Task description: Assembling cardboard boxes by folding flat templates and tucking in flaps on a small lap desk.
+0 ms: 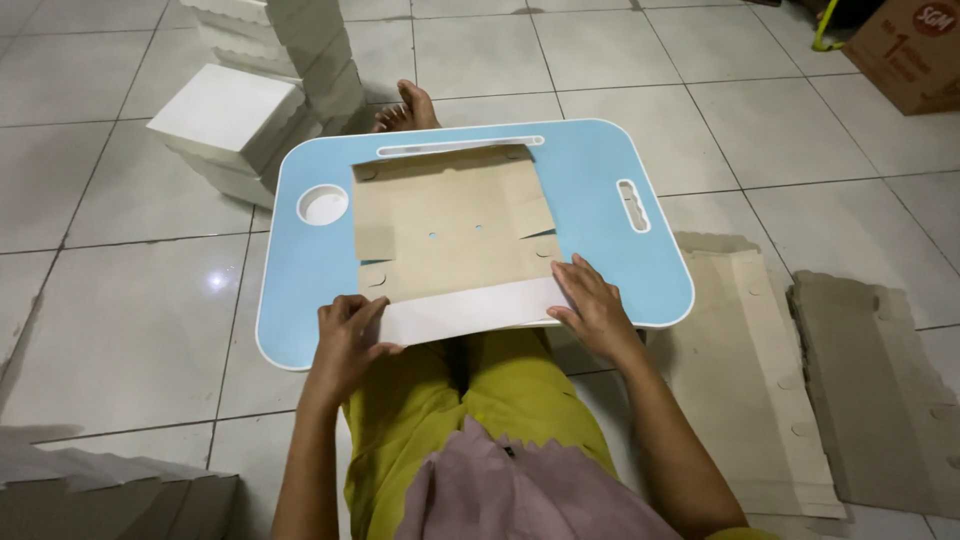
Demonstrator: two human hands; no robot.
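Observation:
A flat brown cardboard box blank [450, 225] lies on a light blue lap tray [600, 160] over my legs. Its near flap [470, 310] is folded up toward me and shows a white face. My left hand [345, 340] grips the left end of that flap, fingers curled over its edge. My right hand [590, 305] presses on the flap's right end and the blank's near right corner. The blank has scalloped edges and small holes near its middle.
Stacks of assembled white boxes [240, 110] stand at the far left, and more white pieces [100, 490] lie at the near left. Flat cardboard blanks [760, 370] lie on the tiled floor at my right. A brown carton [915, 50] sits far right. My bare foot [410, 105] shows beyond the tray.

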